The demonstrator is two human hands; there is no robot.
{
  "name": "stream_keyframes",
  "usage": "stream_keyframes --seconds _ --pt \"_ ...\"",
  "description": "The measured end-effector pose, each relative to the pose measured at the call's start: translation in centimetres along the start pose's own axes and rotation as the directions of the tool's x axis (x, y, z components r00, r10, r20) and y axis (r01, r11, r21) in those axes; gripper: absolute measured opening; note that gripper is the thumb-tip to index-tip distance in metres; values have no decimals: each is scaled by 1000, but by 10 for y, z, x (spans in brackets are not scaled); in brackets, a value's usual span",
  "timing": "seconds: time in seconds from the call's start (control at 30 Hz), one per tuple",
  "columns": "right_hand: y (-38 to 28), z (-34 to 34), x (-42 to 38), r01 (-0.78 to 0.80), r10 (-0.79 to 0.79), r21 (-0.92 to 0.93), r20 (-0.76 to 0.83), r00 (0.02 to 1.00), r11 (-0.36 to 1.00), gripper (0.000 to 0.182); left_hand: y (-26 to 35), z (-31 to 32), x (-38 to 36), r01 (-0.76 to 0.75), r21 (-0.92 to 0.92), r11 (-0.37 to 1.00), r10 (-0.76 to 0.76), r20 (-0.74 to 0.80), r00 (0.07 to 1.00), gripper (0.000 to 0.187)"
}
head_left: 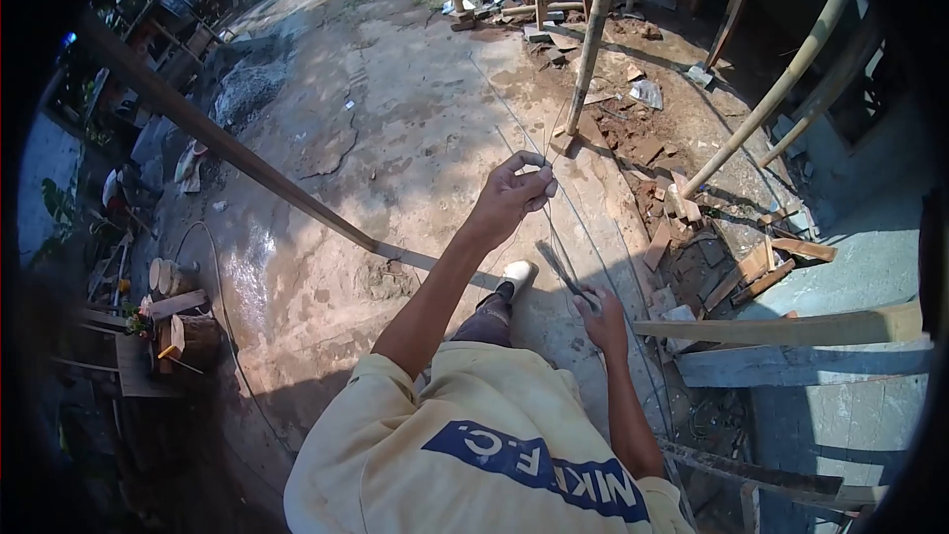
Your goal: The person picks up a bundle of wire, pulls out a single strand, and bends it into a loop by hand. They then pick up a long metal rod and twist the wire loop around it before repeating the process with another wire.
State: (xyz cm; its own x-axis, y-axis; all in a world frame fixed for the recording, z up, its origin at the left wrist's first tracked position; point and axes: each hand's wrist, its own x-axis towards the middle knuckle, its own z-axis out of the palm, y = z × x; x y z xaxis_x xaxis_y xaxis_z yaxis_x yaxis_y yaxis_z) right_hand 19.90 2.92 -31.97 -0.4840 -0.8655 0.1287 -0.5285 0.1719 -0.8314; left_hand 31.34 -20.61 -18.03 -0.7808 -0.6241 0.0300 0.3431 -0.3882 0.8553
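My left hand [516, 194] is raised in front of me, its thumb and fingers pinched on a thin wire [552, 131]. Thin strands run above and below those fingers. Lower and to the right, my right hand [603, 318] is closed around a dark metal tool that looks like pincers [560, 267]. The tool's far end points up and left, apart from my left hand. Its jaws are too small to make out clearly. Beneath both hands lies the concrete ground [435, 138], with long thin lines of wire or rod over it.
A wooden beam [247, 163] slants across the left side. Bamboo poles [597, 40] stand ahead and to the right, among broken bricks and rubble [633, 138]. Cut logs [188, 336] lie at left near a hose [222, 307]. Planks [791, 331] jut in from the right.
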Motion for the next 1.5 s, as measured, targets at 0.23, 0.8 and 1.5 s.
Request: stream_keyframes --seconds 0.23,0.8,1.5 --pt "-154 4 133 135 -106 698 -85 991 704 27 8 -17 -19 -15 -19 1000 15 -14 1000 15" --pt "-177 78 177 -111 47 898 101 994 426 18 35 -69 -53 -171 474 864 369 -365 855 19" --pt "-198 55 157 369 -336 505 -157 928 780 10 29 -47 -54 -261 414 872 381 -241 893 28"
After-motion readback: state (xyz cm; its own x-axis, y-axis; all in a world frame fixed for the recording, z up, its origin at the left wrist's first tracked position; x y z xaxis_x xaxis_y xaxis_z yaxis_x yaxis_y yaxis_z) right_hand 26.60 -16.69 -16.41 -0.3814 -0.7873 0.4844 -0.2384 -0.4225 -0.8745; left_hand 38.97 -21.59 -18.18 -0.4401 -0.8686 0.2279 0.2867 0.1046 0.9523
